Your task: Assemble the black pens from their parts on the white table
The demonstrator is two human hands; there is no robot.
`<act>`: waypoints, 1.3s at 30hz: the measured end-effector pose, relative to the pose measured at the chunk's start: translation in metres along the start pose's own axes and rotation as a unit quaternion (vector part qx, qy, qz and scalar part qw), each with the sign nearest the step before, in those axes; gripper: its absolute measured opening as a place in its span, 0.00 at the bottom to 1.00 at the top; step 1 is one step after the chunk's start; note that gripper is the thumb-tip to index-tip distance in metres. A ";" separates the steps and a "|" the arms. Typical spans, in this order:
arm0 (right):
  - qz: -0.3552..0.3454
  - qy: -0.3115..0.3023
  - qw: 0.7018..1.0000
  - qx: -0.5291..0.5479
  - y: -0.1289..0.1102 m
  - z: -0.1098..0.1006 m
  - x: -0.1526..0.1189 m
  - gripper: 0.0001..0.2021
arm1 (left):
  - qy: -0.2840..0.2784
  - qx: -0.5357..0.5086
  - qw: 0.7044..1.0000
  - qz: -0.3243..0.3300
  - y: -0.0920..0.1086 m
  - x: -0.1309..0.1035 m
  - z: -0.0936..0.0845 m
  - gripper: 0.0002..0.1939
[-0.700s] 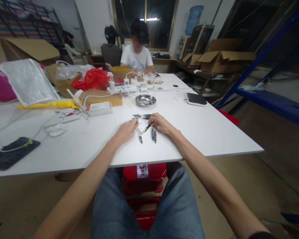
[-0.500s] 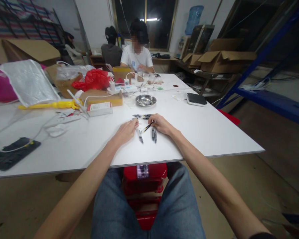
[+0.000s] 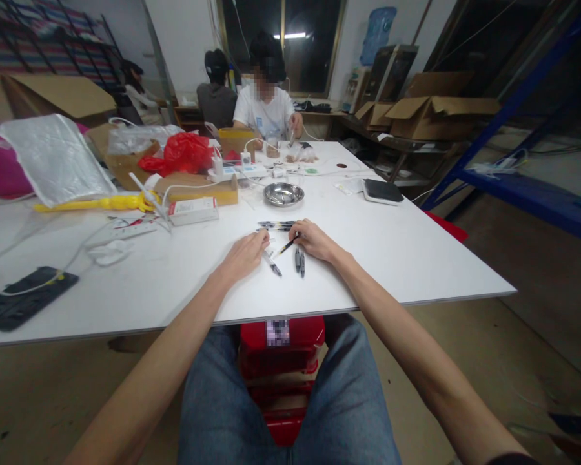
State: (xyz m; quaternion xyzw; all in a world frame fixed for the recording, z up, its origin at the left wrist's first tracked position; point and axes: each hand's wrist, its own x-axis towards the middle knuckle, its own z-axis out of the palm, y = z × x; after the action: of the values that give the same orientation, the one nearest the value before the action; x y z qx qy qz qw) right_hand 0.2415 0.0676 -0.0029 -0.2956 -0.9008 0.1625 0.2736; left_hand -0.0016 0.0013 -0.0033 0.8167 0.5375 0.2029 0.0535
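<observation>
My left hand (image 3: 246, 256) is closed on the upper end of a clear pen barrel (image 3: 274, 264), whose dark tip points toward me and to the right. Pinched in my right hand (image 3: 312, 239) is a thin black pen refill (image 3: 287, 245) with a yellowish lower end, slanting down toward the barrel. Whether the two touch is too small to tell. Just below my right hand, two dark grey pen parts (image 3: 299, 263) lie side by side. Beyond my fingers, several pens or refills (image 3: 274, 225) lie crosswise in a row, partly hidden by my right hand.
A shiny metal bowl (image 3: 283, 194) stands farther back on the white table (image 3: 416, 258). To the left are a small white box (image 3: 193, 211), a yellow object (image 3: 101, 204), cables and a dark tray (image 3: 26, 297). A black-topped device (image 3: 382, 192) lies right. Across the table sits a person (image 3: 266, 110).
The pen barrel's tip has swung slightly to the right. My hands stay almost in place. The person across the table has raised a hand.
</observation>
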 end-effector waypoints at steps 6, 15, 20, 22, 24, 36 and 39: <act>0.001 -0.005 1.000 -0.015 0.001 0.001 -0.001 0.14 | -0.003 0.018 1.000 0.006 0.002 0.000 -0.001 0.08; 0.007 0.017 0.999 -0.027 -0.005 -0.003 -0.002 0.10 | 0.004 0.041 0.999 0.019 0.004 0.001 -0.001 0.07; 0.015 0.110 0.994 0.007 -0.010 -0.008 -0.006 0.08 | 0.043 0.012 0.999 0.006 0.001 0.001 0.000 0.09; 0.037 0.165 0.985 0.017 -0.010 -0.009 -0.007 0.08 | 0.061 -0.005 0.998 0.001 0.002 0.001 -0.001 0.10; 0.049 0.202 0.978 0.013 -0.010 -0.009 -0.008 0.08 | 0.070 -0.023 0.997 0.008 0.004 0.001 -0.001 0.10; 0.012 0.194 0.981 -0.006 -0.017 -0.007 -0.007 0.08 | 0.089 -0.055 0.993 0.061 0.004 -0.001 -0.003 0.13; 0.013 0.197 0.980 -0.005 -0.020 -0.007 -0.007 0.08 | 0.094 -0.059 0.991 0.073 0.004 -0.001 -0.003 0.14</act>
State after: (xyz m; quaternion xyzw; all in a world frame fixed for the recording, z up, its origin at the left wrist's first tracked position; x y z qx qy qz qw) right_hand 0.2418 0.0485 0.0088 -0.3343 -0.8263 0.1005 0.4419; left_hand 0.0009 -0.0014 0.0006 0.8266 0.4663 0.3130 0.0357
